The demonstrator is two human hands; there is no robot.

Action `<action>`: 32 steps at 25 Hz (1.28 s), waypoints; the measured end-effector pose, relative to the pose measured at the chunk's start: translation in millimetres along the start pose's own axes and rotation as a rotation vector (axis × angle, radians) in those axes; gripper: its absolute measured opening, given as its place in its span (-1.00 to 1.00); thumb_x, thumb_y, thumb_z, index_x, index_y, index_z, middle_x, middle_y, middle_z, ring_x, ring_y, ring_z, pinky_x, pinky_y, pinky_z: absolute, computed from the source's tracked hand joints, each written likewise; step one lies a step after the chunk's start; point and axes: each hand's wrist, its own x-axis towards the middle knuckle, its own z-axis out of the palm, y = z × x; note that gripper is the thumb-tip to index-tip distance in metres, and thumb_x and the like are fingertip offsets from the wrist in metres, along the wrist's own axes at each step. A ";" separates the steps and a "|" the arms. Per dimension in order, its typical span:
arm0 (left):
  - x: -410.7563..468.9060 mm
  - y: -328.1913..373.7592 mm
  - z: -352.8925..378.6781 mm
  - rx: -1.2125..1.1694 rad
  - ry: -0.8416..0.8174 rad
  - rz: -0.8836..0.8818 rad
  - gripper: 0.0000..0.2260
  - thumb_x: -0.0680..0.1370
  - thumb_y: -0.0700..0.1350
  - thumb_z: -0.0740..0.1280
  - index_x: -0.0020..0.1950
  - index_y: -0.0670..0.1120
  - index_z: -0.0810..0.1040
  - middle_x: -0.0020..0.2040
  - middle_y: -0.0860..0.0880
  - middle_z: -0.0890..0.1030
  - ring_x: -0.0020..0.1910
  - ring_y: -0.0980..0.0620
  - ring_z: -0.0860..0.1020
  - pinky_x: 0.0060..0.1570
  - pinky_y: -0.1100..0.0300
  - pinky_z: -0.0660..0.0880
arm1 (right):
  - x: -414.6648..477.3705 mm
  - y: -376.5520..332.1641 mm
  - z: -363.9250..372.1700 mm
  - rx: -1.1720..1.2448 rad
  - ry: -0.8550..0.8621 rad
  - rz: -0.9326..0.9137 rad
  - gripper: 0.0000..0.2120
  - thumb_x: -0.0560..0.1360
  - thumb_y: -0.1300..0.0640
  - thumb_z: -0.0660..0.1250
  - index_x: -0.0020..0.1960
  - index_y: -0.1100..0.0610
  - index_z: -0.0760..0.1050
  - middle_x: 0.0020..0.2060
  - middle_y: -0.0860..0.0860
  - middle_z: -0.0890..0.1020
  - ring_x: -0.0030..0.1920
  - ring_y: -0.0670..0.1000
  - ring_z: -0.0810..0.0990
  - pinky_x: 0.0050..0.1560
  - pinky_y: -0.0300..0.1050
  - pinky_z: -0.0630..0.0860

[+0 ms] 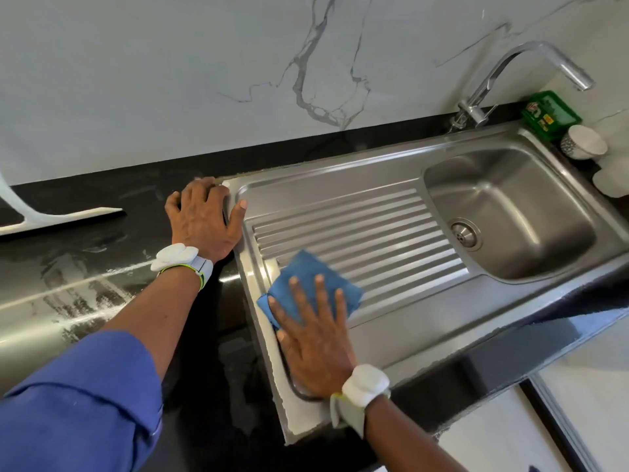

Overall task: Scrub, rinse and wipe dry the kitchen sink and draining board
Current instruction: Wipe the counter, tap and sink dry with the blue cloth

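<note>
The right grip (pixel 316 338) lay flat with its fingers straight and spread, pressing a folded blue cloth (pixel 315 267) down on the near left part of the draining board (pixel 374 229); the cloth's far edge covered the near ends of a few ridges, and the heel of the hand rested on the smooth steel border beside them. The left grip (pixel 204 218) held nothing, its fingers loosely spread over the far left corner of the steel unit, the thumb on the board's raised rim and the other fingers on the black surface (pixel 102 199) just beside it. A white left wristband (pixel 182 260) and a white right wristband (pixel 366 384) sat on the wrists, and a blue sleeve (pixel 85 403) covered the left arm at the near left. Right of the board lay the sink bowl (pixel 510 199), with its strainer (pixel 466 233) in the bottom toward the left. A chrome tap (pixel 510 73) stood at the far edge behind the bowl, its spout reaching right. Near the tap's base on the right sat a green box (pixel 549 114), with a patterned cup (pixel 583 146) just near of it. Pale streaks (pixel 78 291) crossed the surface at the left, and a white curved object (pixel 51 218), cut off by the frame, lay farther back, before the marbled wall (pixel 170 80)
</note>
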 end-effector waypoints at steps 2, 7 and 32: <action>-1.4 1.9 -2.7 0.005 0.006 -0.001 -0.53 0.67 0.23 0.07 0.26 -0.06 0.56 0.38 -0.09 0.47 0.42 -0.14 0.38 0.43 -0.26 0.19 | -21.3 -6.3 -0.5 0.038 -0.012 -0.091 -0.47 0.67 -0.10 0.01 0.62 -0.16 0.03 0.64 -0.04 -0.05 0.61 0.17 -0.21 0.52 0.30 -0.08; -5.8 2.4 -3.7 0.037 -0.011 -0.002 -0.54 0.69 0.20 0.04 0.31 -0.06 0.54 0.40 -0.10 0.46 0.44 -0.16 0.37 0.44 -0.25 0.20 | -67.0 68.6 -13.0 0.021 -0.057 -0.094 -0.45 0.64 -0.27 0.01 0.59 -0.32 -0.05 0.63 -0.10 -0.10 0.61 0.18 -0.22 0.55 0.33 -0.10; -52.9 -1.0 -35.3 -0.050 0.078 -0.125 -0.63 0.68 0.15 0.13 0.35 -0.02 0.51 0.46 -0.05 0.44 0.51 -0.11 0.33 0.48 -0.26 0.16 | -132.0 -16.1 -24.3 -0.129 -0.175 -0.477 -0.49 0.66 -0.26 -0.01 0.58 -0.20 0.15 0.59 0.06 0.21 0.55 0.25 0.19 0.40 0.26 0.10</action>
